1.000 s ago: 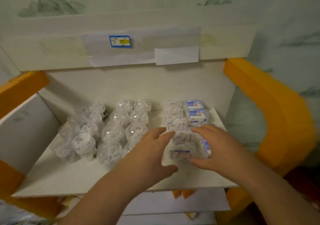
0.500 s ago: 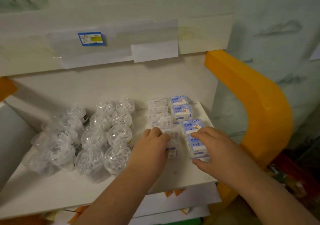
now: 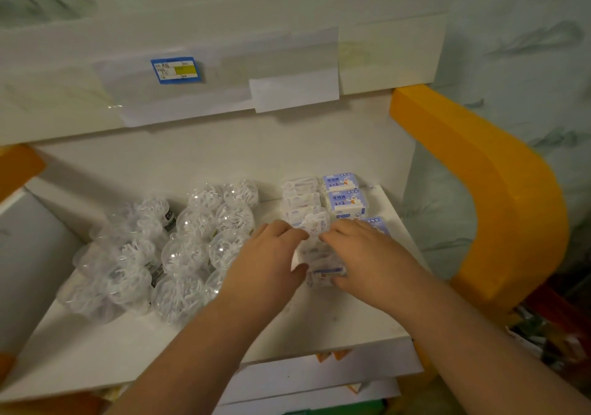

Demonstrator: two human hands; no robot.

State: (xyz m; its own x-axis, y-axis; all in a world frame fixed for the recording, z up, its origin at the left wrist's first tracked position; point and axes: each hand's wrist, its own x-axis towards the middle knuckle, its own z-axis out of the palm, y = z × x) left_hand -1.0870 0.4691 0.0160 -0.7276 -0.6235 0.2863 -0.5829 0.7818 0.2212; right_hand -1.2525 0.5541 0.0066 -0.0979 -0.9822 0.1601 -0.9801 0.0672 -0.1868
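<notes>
Small floss packs stand in two columns on the right part of a white shelf [image 3: 128, 350]: clear packs [image 3: 300, 197] on the left and blue-labelled packs [image 3: 343, 202] on the right. Both my hands meet over the front clear pack [image 3: 319, 261]. My left hand [image 3: 265, 264] grips its left side, thumb at the front and fingers curled over the back. My right hand [image 3: 367, 261] grips its right side, thumb under the front edge. My right hand hides the front blue packs.
Several clear round tubs of white picks [image 3: 192, 254] fill the shelf's left and middle. The upper shelf edge carries a blue price label [image 3: 176, 69] and paper sheets. An orange frame [image 3: 495, 190] bounds the right side. Lower shelves show below the front edge.
My right hand has come left off the front blue pack onto the clear pack. My left hand has stayed on that pack, now gripping its left side. The view has shifted a little.
</notes>
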